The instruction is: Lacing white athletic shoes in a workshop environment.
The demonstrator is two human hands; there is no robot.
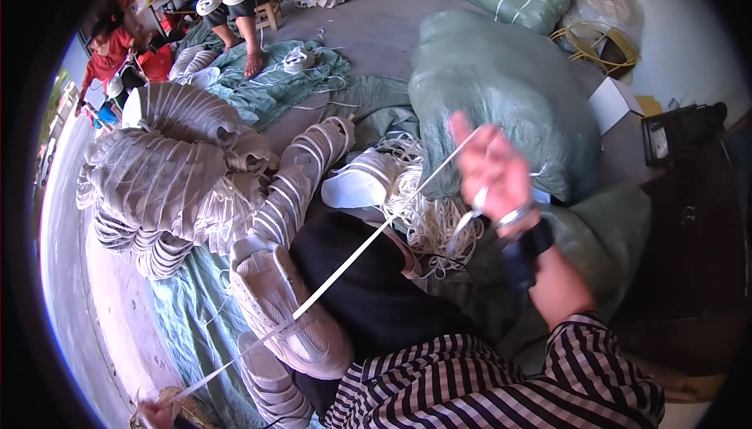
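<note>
The right hand (pixel 493 169), raised and blurred, has its grip closed on a white lace (pixel 352 261) pulled taut in a long diagonal line. The lace runs down through a white sneaker upper (pixel 286 311) lying on the person's dark lap and ends at the left hand (pixel 153 413), low at the frame's edge, whose grip I cannot tell. Just below the right hand lies a tangle of loose white laces (pixel 423 210). Stacked nested uppers (pixel 168 182) pile up on the left; a stuffed green sack (pixel 509 92) sits behind.
</note>
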